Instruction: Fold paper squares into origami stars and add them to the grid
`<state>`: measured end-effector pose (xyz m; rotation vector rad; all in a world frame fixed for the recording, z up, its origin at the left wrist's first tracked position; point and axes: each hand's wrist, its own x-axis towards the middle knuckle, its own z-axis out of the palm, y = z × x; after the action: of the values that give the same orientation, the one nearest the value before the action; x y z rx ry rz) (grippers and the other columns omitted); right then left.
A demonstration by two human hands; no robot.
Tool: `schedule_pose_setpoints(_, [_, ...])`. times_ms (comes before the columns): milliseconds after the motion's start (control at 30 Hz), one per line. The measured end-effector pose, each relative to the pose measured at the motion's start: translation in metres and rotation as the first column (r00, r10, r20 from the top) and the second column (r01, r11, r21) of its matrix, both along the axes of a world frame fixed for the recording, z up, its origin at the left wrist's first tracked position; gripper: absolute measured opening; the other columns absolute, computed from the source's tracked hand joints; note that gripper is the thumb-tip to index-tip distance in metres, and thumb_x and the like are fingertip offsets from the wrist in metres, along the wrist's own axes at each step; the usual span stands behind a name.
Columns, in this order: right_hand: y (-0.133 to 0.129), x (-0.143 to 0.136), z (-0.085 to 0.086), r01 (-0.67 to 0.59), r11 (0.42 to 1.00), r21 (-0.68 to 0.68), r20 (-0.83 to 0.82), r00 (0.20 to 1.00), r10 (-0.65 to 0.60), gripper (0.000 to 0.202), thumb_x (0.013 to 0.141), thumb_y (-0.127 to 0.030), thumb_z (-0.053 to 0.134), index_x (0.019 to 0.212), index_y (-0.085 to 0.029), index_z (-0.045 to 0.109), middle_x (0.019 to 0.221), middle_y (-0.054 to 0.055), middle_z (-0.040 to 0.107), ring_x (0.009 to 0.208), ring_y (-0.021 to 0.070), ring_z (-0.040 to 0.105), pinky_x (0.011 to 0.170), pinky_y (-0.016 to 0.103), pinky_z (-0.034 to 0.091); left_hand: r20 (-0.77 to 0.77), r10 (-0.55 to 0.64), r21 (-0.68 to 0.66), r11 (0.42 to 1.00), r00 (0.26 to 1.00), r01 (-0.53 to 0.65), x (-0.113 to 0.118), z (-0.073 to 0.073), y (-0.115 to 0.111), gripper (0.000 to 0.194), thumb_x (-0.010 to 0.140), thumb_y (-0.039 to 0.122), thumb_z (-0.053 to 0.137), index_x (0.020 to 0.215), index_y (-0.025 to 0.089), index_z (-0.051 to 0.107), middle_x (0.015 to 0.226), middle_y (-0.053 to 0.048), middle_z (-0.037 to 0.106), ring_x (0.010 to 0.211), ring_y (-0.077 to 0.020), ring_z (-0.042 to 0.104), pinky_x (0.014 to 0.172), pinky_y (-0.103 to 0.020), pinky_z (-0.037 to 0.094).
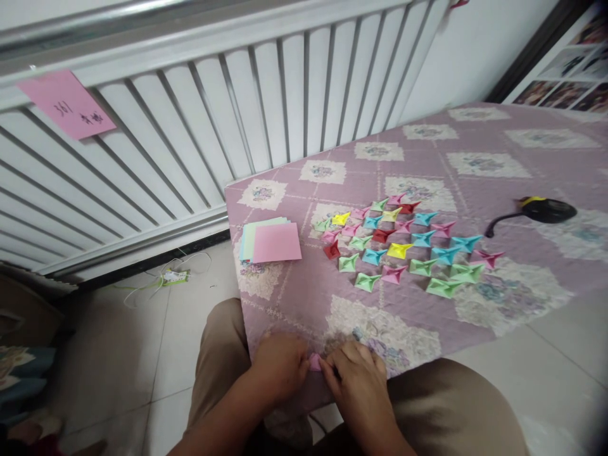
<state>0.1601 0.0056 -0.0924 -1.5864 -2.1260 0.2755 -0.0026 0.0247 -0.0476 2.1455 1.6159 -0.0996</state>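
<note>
Here, your left hand (pixel 281 360) and right hand (pixel 355 373) meet at the near edge of the bench (pixel 304 297), forearms angled inward, each grip pinched nearly closed on a small pink paper (pixel 315 362) between them.

Purple tablecloth (pixel 308 304): paper stack (pixel 278 242), folded papers (pixel 398 251).

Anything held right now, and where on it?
Yes: a small pink paper, its left side at the left hand's fingertips, its right side at the right hand's. Finer detail is too blurred.
</note>
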Motion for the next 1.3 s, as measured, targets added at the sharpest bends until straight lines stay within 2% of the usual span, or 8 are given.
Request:
schedule_pose_setpoints(200, [-0.001, 0.0, -0.003, 0.013, 1.0, -0.02, 0.042, 0.999, -0.012, 0.016, 0.083, -0.029, 0.061, 0.068, -0.025, 0.057, 0.074, 0.001, 0.06, 0.081, 0.0232, 0.053, 0.073, 0.037, 0.031, -0.004, -0.033, -0.044, 0.999, 0.999, 0.033, 0.003, 0.009, 0.004, 0.025, 0.086, 0.031, 0.049, 0.071, 0.019, 0.066, 0.075, -0.005, 0.068, 0.07, -0.0229, 0.062, 0.061, -0.03, 0.039])
schedule_pose_setpoints(433, [-0.001, 0.001, 0.001, -0.003, 1.0, -0.004, 0.09, 0.996, 0.003, 0.014, 0.083, -0.028, 0.061, 0.07, -0.025, 0.057, 0.077, 0.001, 0.062, 0.081, 0.0224, 0.054, 0.071, 0.035, 0.033, -0.002, 0.031, -0.06, 0.998, 1.0, -0.031, 0.002, 0.008, 0.0, 0.022, 0.086, 0.034, 0.053, 0.074, 0.02, 0.065, 0.076, -0.003, 0.067, 0.072, -0.0199, 0.06, 0.064, -0.028, 0.04])
schedule_pose_setpoints(533, [-0.001, 0.001, 0.003, -0.004, 1.0, 0.024, 0.109, 0.994, 0.001, 0.013, 0.083, -0.028, 0.061, 0.071, -0.025, 0.057, 0.079, 0.002, 0.062, 0.081, 0.0221, 0.054, 0.071, 0.035, 0.033, 0.076, 0.067, 0.001, 0.998, 0.995, -0.067, -0.004, 0.0, -0.009, 0.015, 0.086, 0.03, 0.054, 0.08, 0.02, 0.063, 0.082, -0.002, 0.066, 0.079, -0.0195, 0.058, 0.071, -0.029, 0.041])
schedule_pose_setpoints(633, [-0.001, 0.0, 0.006, -0.001, 1.0, 0.005, 0.125, 0.992, 0.0, 0.013, 0.082, -0.027, 0.062, 0.07, -0.025, 0.057, 0.078, 0.002, 0.063, 0.081, 0.0221, 0.053, 0.071, 0.035, 0.033, 0.164, 0.031, 0.094, 0.994, 0.986, -0.047, -0.01, -0.014, -0.022, 0.008, 0.085, 0.02, 0.055, 0.09, 0.02, 0.061, 0.092, -0.002, 0.064, 0.088, -0.019, 0.056, 0.077, -0.03, 0.041])
schedule_pose_setpoints(733, [0.0, -0.001, 0.009, 0.001, 1.0, -0.012, 0.127, 0.992, 0.001, 0.014, 0.082, -0.027, 0.062, 0.069, -0.025, 0.057, 0.077, 0.001, 0.062, 0.08, 0.0213, 0.053, 0.071, 0.034, 0.033, 0.161, -0.06, 0.242, 0.97, 0.985, 0.02, -0.014, -0.03, -0.036, 0.024, 0.085, 0.015, 0.055, 0.107, 0.024, 0.059, 0.102, -0.003, 0.062, 0.092, -0.0195, 0.055, 0.082, -0.032, 0.042])
schedule_pose_setpoints(867, [0.001, -0.001, 0.013, 0.002, 0.999, -0.047, 0.125, 0.992, 0.004, 0.016, 0.082, -0.027, 0.062, 0.067, -0.024, 0.057, 0.075, 0.0, 0.062, 0.08, 0.0211, 0.053, 0.071, 0.035, 0.033, 0.079, -0.124, 0.404, 0.911, 0.989, 0.082, -0.013, -0.046, -0.05, 0.036, 0.087, 0.019, 0.057, 0.122, 0.025, 0.052, 0.106, -0.005, 0.062, 0.091, -0.0217, 0.055, 0.081, -0.035, 0.045])
schedule_pose_setpoints(1000, [0.001, -0.002, 0.016, -0.002, 0.998, -0.057, 0.137, 0.991, 0.009, 0.017, 0.083, -0.028, 0.061, 0.067, -0.024, 0.057, 0.076, 0.0, 0.062, 0.08, 0.0213, 0.054, 0.071, 0.034, 0.033, 0.004, -0.158, 0.457, 0.879, 0.987, 0.139, -0.012, -0.05, -0.055, 0.046, 0.085, 0.022, 0.061, 0.129, 0.024, 0.047, 0.108, -0.006, 0.061, 0.09, -0.0234, 0.055, 0.079, -0.036, 0.046])
schedule_pose_setpoints(1300, [-0.001, -0.004, 0.009, 0.038, 0.996, -0.085, 0.146, 0.989, -0.025, 0.016, 0.084, -0.029, 0.059, 0.069, -0.024, 0.058, 0.077, 0.0, 0.062, 0.083, 0.0227, 0.054, 0.075, 0.036, 0.032, -0.049, -0.18, 0.548, 0.818, 0.982, 0.177, -0.011, -0.058, -0.057, 0.039, 0.091, 0.03, 0.052, 0.128, 0.02, 0.049, 0.101, -0.007, 0.06, 0.085, -0.0211, 0.054, 0.075, -0.034, 0.044])
